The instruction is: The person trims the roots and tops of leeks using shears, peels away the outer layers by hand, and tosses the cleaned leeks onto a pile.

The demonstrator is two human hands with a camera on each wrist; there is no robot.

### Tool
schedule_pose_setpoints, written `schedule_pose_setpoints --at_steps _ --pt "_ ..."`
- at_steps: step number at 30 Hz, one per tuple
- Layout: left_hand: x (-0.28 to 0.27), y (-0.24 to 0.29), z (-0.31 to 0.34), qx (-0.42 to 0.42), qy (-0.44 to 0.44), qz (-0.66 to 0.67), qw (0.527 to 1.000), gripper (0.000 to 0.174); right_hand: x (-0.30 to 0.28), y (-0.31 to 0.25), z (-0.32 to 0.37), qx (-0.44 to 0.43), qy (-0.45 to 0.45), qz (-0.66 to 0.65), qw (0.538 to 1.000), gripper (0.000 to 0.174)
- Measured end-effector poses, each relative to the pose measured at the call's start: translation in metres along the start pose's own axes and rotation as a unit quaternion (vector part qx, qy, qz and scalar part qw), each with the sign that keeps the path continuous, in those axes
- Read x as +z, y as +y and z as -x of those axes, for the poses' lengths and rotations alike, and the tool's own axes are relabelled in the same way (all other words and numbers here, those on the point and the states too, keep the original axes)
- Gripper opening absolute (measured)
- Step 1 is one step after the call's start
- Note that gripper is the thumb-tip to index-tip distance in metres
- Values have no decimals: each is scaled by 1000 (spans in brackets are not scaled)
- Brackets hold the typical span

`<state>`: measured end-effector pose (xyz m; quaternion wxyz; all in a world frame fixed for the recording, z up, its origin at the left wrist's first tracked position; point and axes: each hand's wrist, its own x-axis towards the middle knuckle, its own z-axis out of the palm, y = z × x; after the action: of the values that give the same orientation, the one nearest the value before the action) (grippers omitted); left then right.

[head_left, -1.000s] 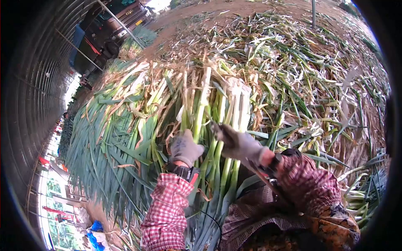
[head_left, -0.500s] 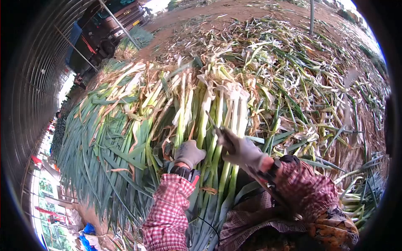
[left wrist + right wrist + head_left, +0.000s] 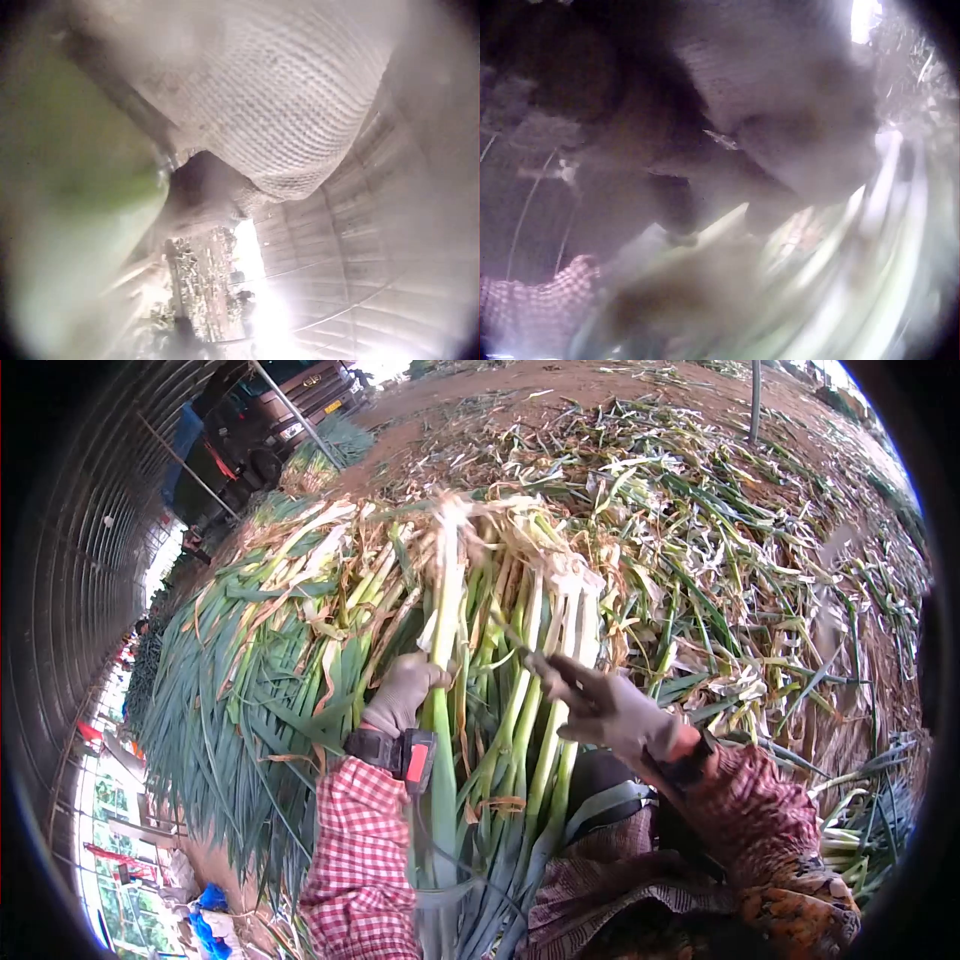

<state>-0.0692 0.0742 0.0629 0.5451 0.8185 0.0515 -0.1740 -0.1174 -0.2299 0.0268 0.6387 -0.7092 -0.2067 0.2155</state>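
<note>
My left hand (image 3: 402, 695), in a grey knit glove, grips a large green onion (image 3: 446, 600) by its pale green stalk. Its root end, blurred, points away from me, and its leaves trail toward my lap. In the left wrist view the stalk (image 3: 82, 195) fills the left side, close beside the gloved fingers. To the right, my gloved right hand (image 3: 625, 712) holds a thin-bladed knife (image 3: 512, 632), its tip angled toward the stalk but apart from it. Below both hands lie several more green onions (image 3: 530, 710), roots away from me. The right wrist view is dark and blurred.
A thick heap of green onions (image 3: 230, 690) spreads to the left. Stripped leaves and husks (image 3: 700, 560) cover the ground at right. More onions (image 3: 850, 850) lie at lower right. A metal pole (image 3: 755, 400) and a parked truck (image 3: 300, 405) stand farther back.
My left hand went down among the stalks, then moved left and now holds one onion apart from the others. My right hand, still holding the knife, shifted slightly right.
</note>
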Motion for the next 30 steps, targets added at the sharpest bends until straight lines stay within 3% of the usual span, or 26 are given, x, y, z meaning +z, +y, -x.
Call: schedule_pose_setpoints --at_steps 1,3,4,5,6,8,10,11,12,14,15,16,18,20,21,22,23,24,25,26,28,30 --pt "12 8 6 46 0 -86 995 21 3 -1 16 -2 -11 23 1000 87" --pt "56 -4 1 33 97 -116 988 29 8 13 33 -76 14 91 993 86" --pt "77 -11 -2 25 145 -129 981 33 6 17 36 -42 34 50 997 87" --pt "85 -46 -23 72 128 -82 986 28 4 22 40 -9 57 7 998 87" --pt "91 -70 -39 121 112 -33 986 29 1 40 41 -52 95 -18 994 88" --pt "106 -65 -32 69 205 -76 973 30 5 28 69 21 27 20 999 90" --pt "107 -93 -45 42 280 -104 953 32 11 13 96 80 -66 116 988 92" --pt "105 -97 -48 84 315 -64 943 34 16 15 103 42 -69 124 989 92" --pt "102 -86 -38 2 328 -59 943 34 21 21 106 3 -66 135 989 92" --pt "89 -96 -50 0 384 121 915 37 24 32 101 -83 -50 161 982 92" --pt "84 -95 -45 -19 329 177 928 45 25 32 96 -89 -29 151 984 90" --pt "79 -93 -44 -36 310 137 940 48 22 30 92 -45 -41 152 986 90" --pt "76 -37 -18 -70 274 62 957 55 14 6 77 45 -70 159 984 90" --pt "26 -33 -48 125 173 -147 966 57 10 5 55 33 -55 184 981 78" --pt "8 6 -44 118 136 -284 942 54 7 -6 38 46 -56 185 980 75" --pt "-6 32 -45 111 209 -376 896 49 5 -15 20 58 -58 185 979 72" --pt "-26 62 -43 118 188 -322 920 42 2 -14 1 45 -62 216 973 66" --pt "-42 98 -44 57 221 -404 886 38 -1 2 -20 4 -58 225 973 66" --pt "-48 118 -46 129 321 -465 815 38 -2 16 -43 14 -33 199 979 62" --pt "-55 146 -49 138 369 -499 772 42 -2 20 -62 27 -7 175 984 59" --pt "-45 186 -46 237 444 -502 703 49 -15 7 -94 94 46 235 966 57" --pt "-64 198 -69 288 477 -483 675 59 -34 17 -98 118 114 254 953 66"
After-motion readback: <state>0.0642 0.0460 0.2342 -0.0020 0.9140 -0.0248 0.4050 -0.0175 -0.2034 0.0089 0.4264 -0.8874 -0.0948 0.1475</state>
